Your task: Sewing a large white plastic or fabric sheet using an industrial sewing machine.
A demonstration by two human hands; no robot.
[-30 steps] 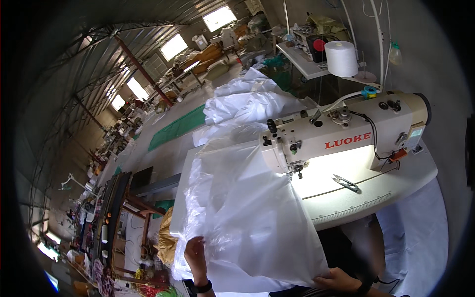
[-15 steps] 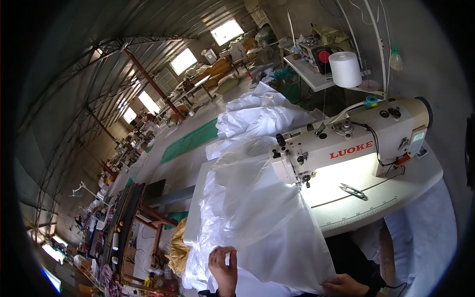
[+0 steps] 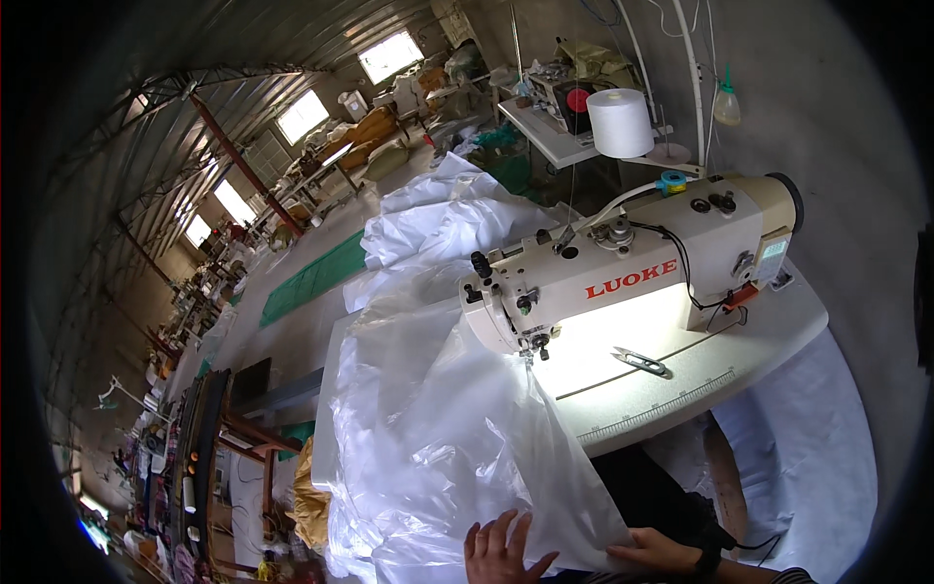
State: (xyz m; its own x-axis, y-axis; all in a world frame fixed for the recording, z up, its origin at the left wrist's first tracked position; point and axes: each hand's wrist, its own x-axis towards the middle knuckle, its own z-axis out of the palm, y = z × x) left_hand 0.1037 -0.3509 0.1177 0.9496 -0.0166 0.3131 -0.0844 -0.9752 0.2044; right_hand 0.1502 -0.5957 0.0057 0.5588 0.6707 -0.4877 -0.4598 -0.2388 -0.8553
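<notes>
we press our left hand [image 3: 503, 551], fingers spread flat, on the near edge of the white plastic sheet [image 3: 438, 428]; our right hand [image 3: 654, 552] pinches its near right corner. the sheet runs far under the sewing machine [image 3: 623, 268].

Sewing workshop: we note an industrial sewing machine [image 3: 623, 273] on a white worktop [image 3: 681, 380], thread cone [image 3: 620, 123], metal-roofed hall, rows of further worktops [image 3: 292, 195].
</notes>
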